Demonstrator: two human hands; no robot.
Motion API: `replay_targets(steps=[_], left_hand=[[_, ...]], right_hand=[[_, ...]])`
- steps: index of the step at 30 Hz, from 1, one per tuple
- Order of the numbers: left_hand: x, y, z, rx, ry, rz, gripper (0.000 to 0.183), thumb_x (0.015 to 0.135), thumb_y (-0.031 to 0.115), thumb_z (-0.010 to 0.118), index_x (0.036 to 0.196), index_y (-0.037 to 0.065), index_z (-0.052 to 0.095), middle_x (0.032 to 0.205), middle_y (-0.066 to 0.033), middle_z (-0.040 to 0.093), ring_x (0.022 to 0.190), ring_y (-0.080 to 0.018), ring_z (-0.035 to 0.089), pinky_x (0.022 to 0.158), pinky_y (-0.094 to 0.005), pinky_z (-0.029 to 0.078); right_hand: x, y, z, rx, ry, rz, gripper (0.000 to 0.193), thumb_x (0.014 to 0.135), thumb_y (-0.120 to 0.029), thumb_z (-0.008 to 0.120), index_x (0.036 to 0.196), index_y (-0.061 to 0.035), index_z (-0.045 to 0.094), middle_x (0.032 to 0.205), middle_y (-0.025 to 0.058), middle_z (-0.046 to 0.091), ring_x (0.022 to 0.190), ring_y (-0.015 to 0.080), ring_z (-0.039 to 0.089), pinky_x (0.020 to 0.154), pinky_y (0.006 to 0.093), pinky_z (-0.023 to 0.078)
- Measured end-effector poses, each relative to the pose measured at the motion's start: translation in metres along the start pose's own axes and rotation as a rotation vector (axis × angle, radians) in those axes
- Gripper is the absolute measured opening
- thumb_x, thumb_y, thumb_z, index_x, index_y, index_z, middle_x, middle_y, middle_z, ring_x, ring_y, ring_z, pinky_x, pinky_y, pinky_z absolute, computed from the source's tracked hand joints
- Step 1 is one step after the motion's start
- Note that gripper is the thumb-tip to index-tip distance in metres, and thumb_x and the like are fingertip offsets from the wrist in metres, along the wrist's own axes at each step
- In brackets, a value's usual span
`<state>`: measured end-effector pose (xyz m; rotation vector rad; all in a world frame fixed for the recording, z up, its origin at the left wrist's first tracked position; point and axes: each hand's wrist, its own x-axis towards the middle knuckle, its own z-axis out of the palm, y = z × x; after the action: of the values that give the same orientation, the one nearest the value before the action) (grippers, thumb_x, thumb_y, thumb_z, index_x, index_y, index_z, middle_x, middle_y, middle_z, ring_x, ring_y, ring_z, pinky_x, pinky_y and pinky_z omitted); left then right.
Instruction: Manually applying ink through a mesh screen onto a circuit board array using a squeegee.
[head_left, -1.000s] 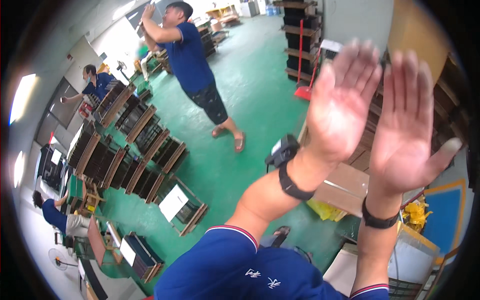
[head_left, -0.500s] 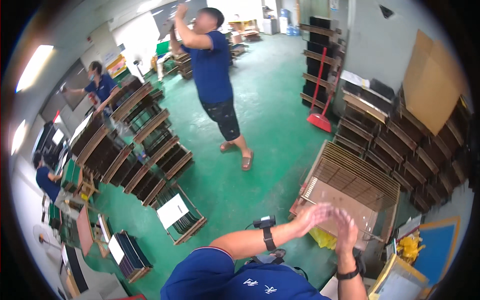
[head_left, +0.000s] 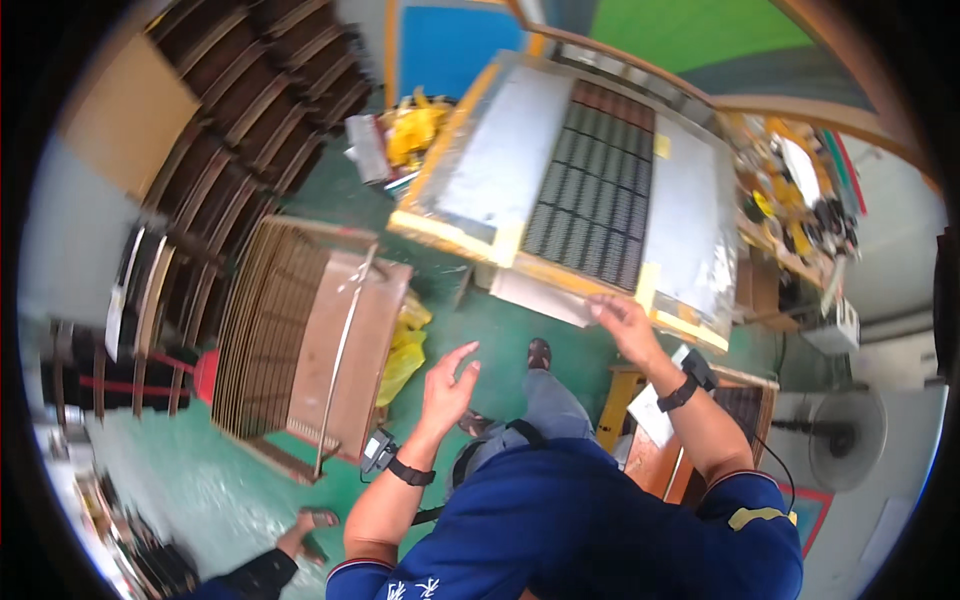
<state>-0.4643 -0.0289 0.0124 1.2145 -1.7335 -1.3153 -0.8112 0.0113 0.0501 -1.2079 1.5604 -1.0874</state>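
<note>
My left hand [head_left: 447, 392] hangs over the floor with its fingers apart, holding nothing. To its right, my right hand [head_left: 627, 330] is at the near edge of a large panel that looks like a printing screen [head_left: 590, 180]. Its fingers are loosely stretched and nothing shows in them; whether they touch the edge I cannot tell. The screen has a yellow-taped border, pale sides and a dark, finely patterned band down the middle. A pale sheet or board [head_left: 540, 297] sticks out beneath its near edge.
A wire-slotted wooden rack [head_left: 335, 340] stands left, beside a yellow plastic bag [head_left: 402, 365]. Stacked dark racks [head_left: 235, 85] line the far left. A fan [head_left: 845, 440] and cluttered shelf [head_left: 795, 195] are right. Another person's leg [head_left: 290, 545] shows at lower left.
My view has swung right, from the room with co-workers to the screen. My hands, close together before, are now apart, the right one at the screen's near edge.
</note>
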Motion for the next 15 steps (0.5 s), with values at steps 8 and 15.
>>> replay_targets(steps=[8,15], left_hand=[[0.169,0.049,0.084,0.67,-0.132,0.455,0.054,0.088,0.018,0.066,0.137,0.0,0.053,0.139,-0.021,0.055,0.136,-0.048,0.04,0.113,-0.0562,0.033],[0.187,0.044,0.09,0.888,-0.148,0.394,0.052,0.089,0.021,0.067,0.135,0.0,0.054,0.134,-0.0159,0.06,0.134,-0.0413,0.046,0.113,-0.06,0.033]], right_hand=[[0.161,0.059,-0.193,-0.835,0.302,-0.24,0.067,0.09,-0.046,0.068,0.132,0.0057,0.058,0.134,0.0265,0.06,0.125,0.0433,0.055,0.108,0.0468,0.042],[0.335,0.085,-0.252,-1.168,0.177,-0.086,0.079,0.092,-0.061,0.055,0.145,-0.0025,0.049,0.155,0.0157,0.043,0.144,0.0433,0.035,0.116,0.0508,0.031]])
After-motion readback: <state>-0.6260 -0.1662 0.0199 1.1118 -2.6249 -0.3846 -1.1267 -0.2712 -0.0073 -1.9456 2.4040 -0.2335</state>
